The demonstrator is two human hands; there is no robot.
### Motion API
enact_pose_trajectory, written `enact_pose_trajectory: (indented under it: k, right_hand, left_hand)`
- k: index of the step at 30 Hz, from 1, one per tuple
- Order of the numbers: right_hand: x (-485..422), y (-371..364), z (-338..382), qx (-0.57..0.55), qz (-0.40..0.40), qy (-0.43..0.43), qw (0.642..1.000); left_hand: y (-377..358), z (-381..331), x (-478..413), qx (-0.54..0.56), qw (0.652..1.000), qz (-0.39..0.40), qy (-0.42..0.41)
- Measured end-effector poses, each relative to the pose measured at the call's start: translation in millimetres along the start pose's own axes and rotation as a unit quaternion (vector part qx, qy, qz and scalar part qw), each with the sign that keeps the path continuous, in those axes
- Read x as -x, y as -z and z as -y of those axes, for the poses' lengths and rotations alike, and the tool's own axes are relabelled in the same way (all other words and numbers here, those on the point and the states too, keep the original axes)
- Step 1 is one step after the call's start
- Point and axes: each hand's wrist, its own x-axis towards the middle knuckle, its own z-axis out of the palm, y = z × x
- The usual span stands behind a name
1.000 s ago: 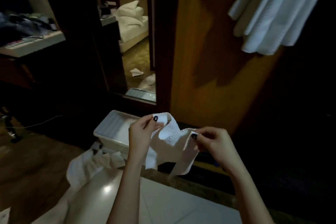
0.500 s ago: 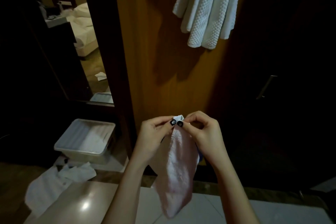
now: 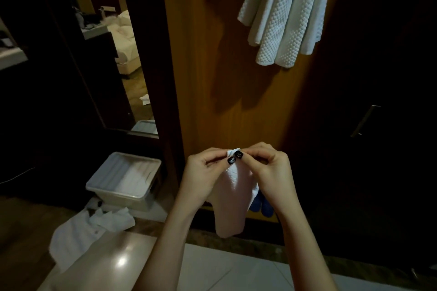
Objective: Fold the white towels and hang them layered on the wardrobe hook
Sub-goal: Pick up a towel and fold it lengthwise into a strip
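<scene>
A small white towel (image 3: 233, 198) hangs folded in half below my hands in front of the wooden wardrobe panel (image 3: 208, 59). My left hand (image 3: 205, 172) and my right hand (image 3: 267, 170) pinch its top corners together, thumbs touching. Several white waffle-textured towels (image 3: 286, 12) hang layered at the top right of the panel; the hook itself is out of view.
A clear plastic bin (image 3: 125, 179) with white cloth in it stands on the floor at the left, with loose white towels (image 3: 87, 231) in front of it. A mirror (image 3: 113, 49) reflects a bed. A dark wardrobe door with a metal handle (image 3: 365, 120) is on the right. Blue slippers (image 3: 261, 204) lie behind the towel.
The two hands came together, bringing the towel's corners side by side so it hangs doubled. The view swung right, bringing the hanging towels nearer the middle.
</scene>
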Motion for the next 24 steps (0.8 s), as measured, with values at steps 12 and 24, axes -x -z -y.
enact_pose_trajectory:
  k: [12,24]
  right_hand:
    - [-11,8,-9,0.146,0.043,0.021,0.988]
    - [-6,25,-27,0.296,0.180,-0.072,0.935]
  left_hand:
    - [-6,8,-7,-0.125,0.992,-0.015,-0.019]
    - [20,15,-28,-0.133,0.982,-0.130,0.017]
